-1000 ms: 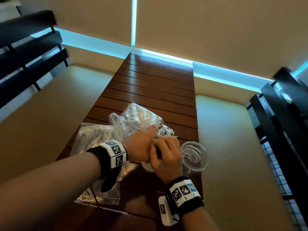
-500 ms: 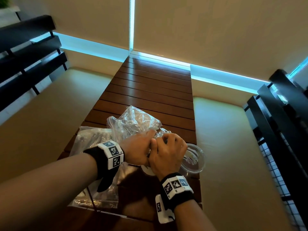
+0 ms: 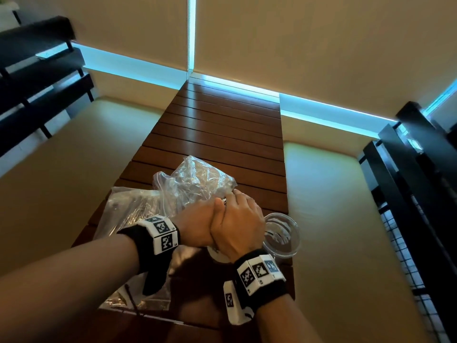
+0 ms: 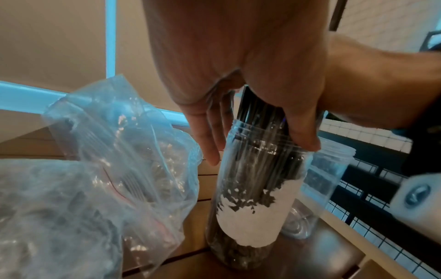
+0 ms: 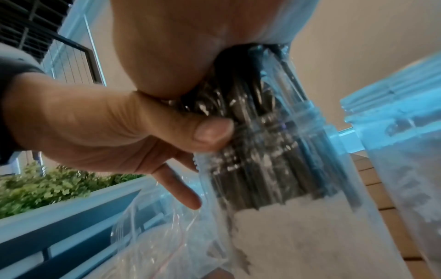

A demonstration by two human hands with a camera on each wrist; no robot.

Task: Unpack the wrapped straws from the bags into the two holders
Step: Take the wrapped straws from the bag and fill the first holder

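left hand [image 3: 197, 225]: over the mouth of the near holder, pressed side by side against the right hand. Left wrist view shows its fingers [image 4: 210, 136] hanging straight down outside the rim, palm on top of the straw bundle. Not curled round anything.
right hand [image 3: 241, 224]: on top of the same bundle. Its thumb [image 5: 190, 130] presses the straws from the side at rim level; one finger points down past the holder wall. Whether the other fingers wrap the bundle, cannot tell, they're out of view.
bundle of dark straws in clear wrappers [image 4: 260, 151]: upright in the near holder, tops sticking out above the rim, under both palms.
near clear plastic cylinder holder with a torn white label [image 4: 250, 207]: upright on the table, mostly hidden under the hands in the head view.
second clear plastic cylinder holder [image 3: 282, 233]: just right of the first, touching or nearly touching. Contents too blurred to tell.
crumpled clear zip bag [image 3: 195, 181]: just beyond the hands, puffed up, mouth open.
flat clear zip bag with a red seal line [image 3: 128, 211]: left of the hands, lying on the table, partly under the left forearm.
brown slatted wooden table [image 3: 222, 134]: runs away toward the far wall, between two pale cushioned benches [image 3: 61, 169].
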